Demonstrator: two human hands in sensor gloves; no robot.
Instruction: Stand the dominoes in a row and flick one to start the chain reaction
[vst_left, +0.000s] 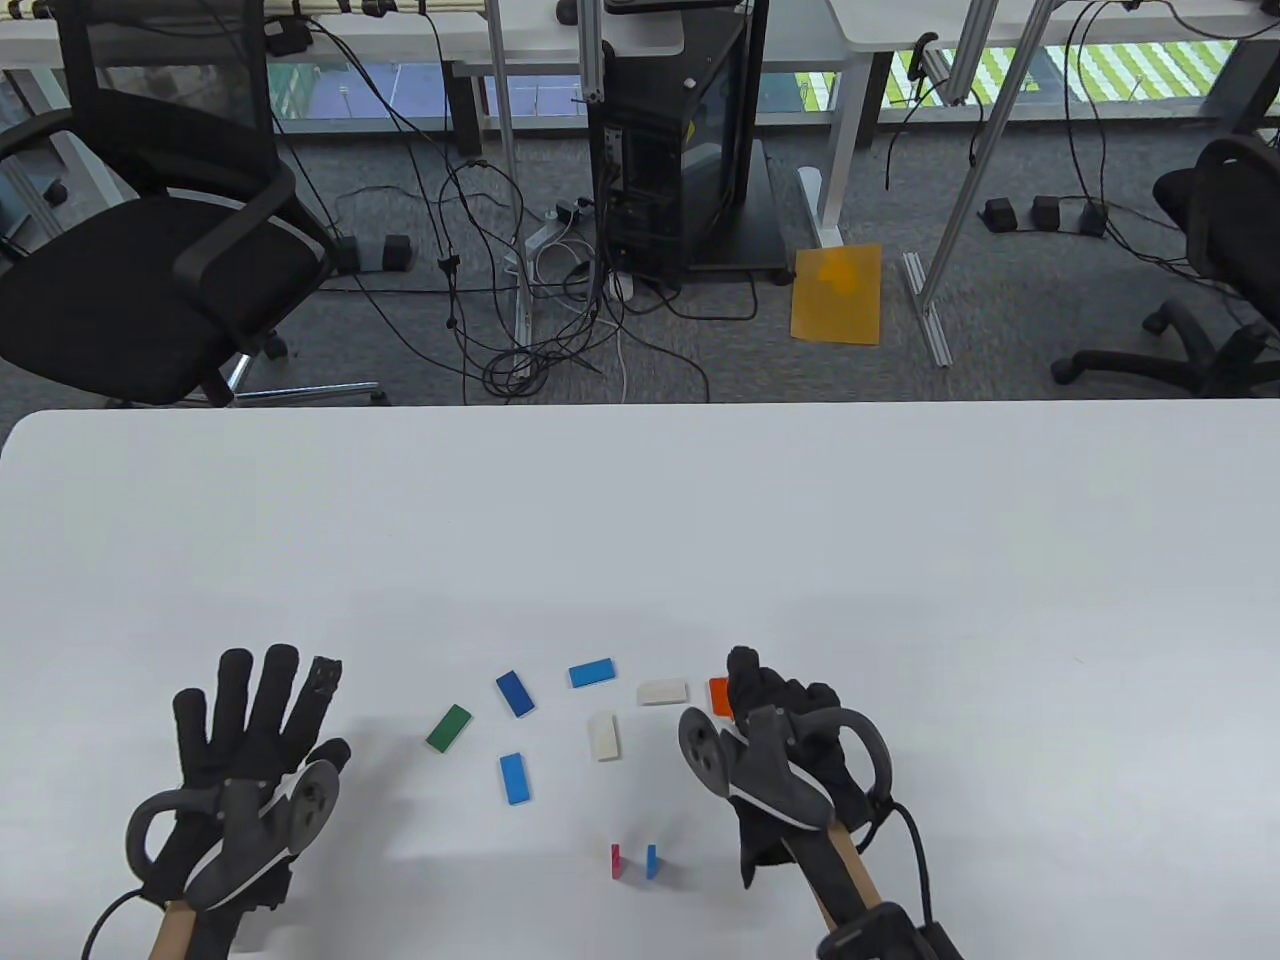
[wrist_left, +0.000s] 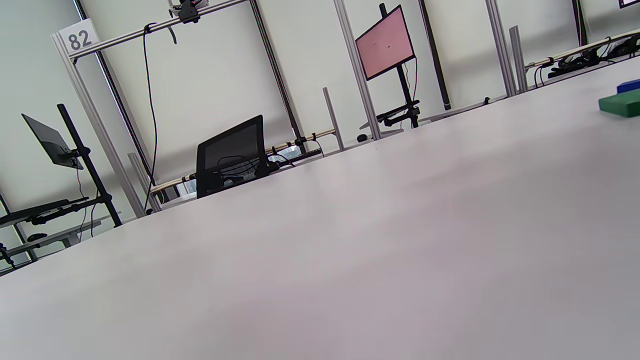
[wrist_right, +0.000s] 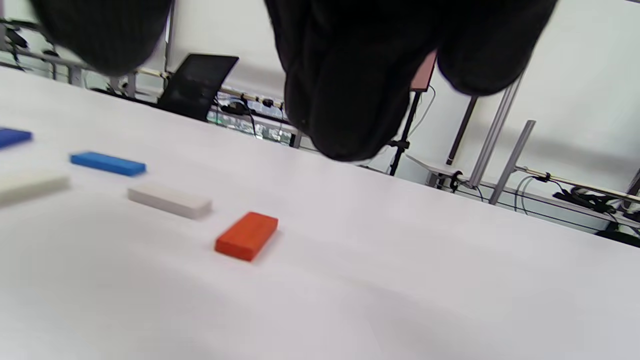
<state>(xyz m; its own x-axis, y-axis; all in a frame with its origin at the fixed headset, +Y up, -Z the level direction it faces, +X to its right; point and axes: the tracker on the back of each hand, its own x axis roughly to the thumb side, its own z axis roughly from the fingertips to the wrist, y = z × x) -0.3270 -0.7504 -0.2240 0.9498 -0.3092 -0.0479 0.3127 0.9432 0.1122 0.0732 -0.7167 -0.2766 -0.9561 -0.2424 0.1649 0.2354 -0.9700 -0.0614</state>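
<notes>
Two dominoes stand upright near the table's front: a red one and a blue one side by side. Lying flat beyond them are a green domino, three blue ones, two white ones and an orange one. My right hand hovers over the orange domino with fingers curled, holding nothing. My left hand lies flat on the table at the left, fingers spread, apart from the dominoes.
The white table stretches bare beyond the dominoes to its far edge. Off the table stand an office chair, a black computer tower and tangled cables on the floor.
</notes>
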